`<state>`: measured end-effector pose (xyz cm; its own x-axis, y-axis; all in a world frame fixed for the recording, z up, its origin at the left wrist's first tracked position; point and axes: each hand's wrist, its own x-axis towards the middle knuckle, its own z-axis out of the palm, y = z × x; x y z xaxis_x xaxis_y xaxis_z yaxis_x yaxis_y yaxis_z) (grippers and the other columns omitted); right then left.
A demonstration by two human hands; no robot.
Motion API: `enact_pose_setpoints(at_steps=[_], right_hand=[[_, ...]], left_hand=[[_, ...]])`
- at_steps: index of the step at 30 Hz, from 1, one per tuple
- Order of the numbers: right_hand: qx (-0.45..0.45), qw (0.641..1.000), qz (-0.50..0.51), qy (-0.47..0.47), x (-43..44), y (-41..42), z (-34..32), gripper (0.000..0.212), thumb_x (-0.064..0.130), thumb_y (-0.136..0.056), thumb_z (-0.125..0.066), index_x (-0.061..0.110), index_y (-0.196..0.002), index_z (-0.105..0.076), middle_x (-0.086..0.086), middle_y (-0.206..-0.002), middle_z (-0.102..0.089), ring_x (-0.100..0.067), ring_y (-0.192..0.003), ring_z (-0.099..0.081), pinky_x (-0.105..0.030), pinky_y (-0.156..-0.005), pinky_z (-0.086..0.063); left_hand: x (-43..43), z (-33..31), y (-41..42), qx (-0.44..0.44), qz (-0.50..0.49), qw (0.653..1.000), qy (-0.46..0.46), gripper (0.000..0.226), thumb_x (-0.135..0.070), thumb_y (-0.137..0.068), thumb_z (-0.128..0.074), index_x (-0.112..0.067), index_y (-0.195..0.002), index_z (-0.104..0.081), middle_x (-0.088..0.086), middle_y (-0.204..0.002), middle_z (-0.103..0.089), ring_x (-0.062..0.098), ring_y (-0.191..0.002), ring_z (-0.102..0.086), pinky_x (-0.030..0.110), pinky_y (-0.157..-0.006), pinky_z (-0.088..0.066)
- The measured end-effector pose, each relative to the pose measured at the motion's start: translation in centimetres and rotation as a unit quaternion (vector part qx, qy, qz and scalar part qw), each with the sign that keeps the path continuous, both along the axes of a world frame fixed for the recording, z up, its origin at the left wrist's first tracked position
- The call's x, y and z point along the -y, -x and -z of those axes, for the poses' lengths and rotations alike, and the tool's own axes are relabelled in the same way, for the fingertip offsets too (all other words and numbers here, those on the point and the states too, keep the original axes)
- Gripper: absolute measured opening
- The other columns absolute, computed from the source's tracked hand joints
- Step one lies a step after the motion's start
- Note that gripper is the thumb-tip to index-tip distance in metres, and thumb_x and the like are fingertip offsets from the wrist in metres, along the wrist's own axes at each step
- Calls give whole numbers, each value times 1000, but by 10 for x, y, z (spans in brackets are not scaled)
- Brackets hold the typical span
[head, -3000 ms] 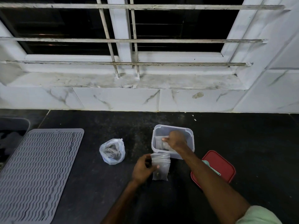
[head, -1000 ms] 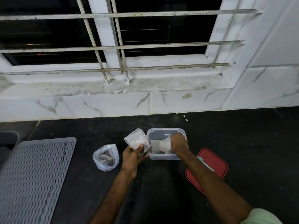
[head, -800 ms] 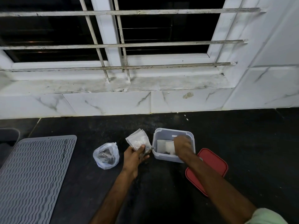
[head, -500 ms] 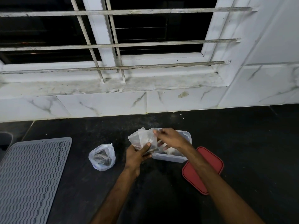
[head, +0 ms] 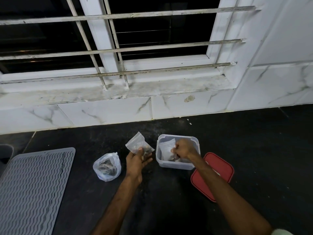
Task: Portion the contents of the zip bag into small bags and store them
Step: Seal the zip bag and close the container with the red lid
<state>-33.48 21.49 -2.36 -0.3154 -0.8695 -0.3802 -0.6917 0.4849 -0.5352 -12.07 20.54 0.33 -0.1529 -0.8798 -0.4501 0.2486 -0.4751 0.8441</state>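
Bare counter (head: 262,150) right of red lid (head: 220,168); bag (head: 107,167) and mat (head: 33,184) at left.

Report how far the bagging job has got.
Done: some portions are already bagged. In hand: the left hand holds filled small bags, and the right hand grips a small bag inside the clear container. Left: the larger plastic bag has dark contents to portion, and the red lid lies off, beside the container.

Dim indoor light, night-black window (head: 152,36), bright white tiles, dark grainy countertop (head: 254,150), wide-angle bending at edges
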Motion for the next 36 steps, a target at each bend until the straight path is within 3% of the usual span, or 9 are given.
enact_pose_setpoints(at_steps=[3,6,9,13,15,20,25,30,36], right_hand=[[-30,998,-29,-41,4,-15,15,17,26,-87,-70,10,-87,-66,-5,-82,-68,-26,-87,-69,-27,-68,-46],[-123,989,-43,-67,6,-20,14,38,38,-86,-70,8,-109,-66,-8,-108,-70,-25,-102,-65,-34,-84,-49],[-161,987,6,7,3,-17,-11,37,44,-93,-60,10,-106,-67,-8,-105,-70,-26,-98,-66,-35,-79,-49],[231,965,78,101,-14,-11,-53,45,53,-96,-50,13,-84,-67,0,-76,-72,-14,-67,-68,-31,-57,-54],[309,940,83,120,-23,-6,-59,37,45,-95,-57,12,-85,-69,-1,-72,-69,-12,-66,-67,-30,-57,-56],[178,964,124,155,-35,21,-35,15,14,-87,-73,6,-75,-71,-14,-68,-69,-15,-57,-65,-32,-60,-60],[-46,996,70,38,-36,28,-24,17,20,-86,-67,5,-87,-74,-12,-88,-73,-26,-86,-69,-28,-73,-50],[-105,994,8,-39,-15,7,-24,33,21,-95,-58,2,-122,-63,-16,-122,-65,-31,-115,-61,-34,-95,-48],[-247,963,-67,-87,-2,-2,-28,31,14,-93,-62,6,-123,-63,-11,-124,-66,-26,-114,-63,-33,-94,-51]], left_hand=[[-3,-4,1,-4,27,1000,-5,27,-16,-103,-45,-3,-123,-57,22,-112,-69,32,-99,-70,36,-72,-59],[-6,-8,5,5,48,999,18,20,-12,-102,-46,-3,-112,-61,18,-100,-72,24,-85,-73,30,-65,-60],[-4,-7,13,29,36,998,31,18,-11,-101,-49,-1,-107,-62,18,-99,-71,22,-81,-72,31,-67,-61],[-1,-6,35,80,57,993,60,22,-14,-95,-62,4,-106,-63,19,-94,-71,26,-80,-70,31,-59,-59],[0,-5,52,112,67,989,74,25,-17,-91,-67,4,-105,-63,21,-96,-72,30,-83,-70,35,-61,-59],[2,6,80,223,102,959,143,26,-29,-91,-67,-9,-107,-62,13,-110,-69,20,-94,-65,31,-68,-56],[11,15,65,466,103,834,278,41,-32,-91,-65,-13,-127,-57,7,-132,-53,25,-124,-47,37,-101,-44],[15,33,45,470,205,841,176,30,-33,-95,-59,-12,-116,-59,10,-117,-66,22,-103,-63,36,-89,-54],[7,40,35,410,197,884,111,29,-48,-94,-55,-21,-103,-50,5,-100,-68,25,-80,-69,41,-69,-61]])
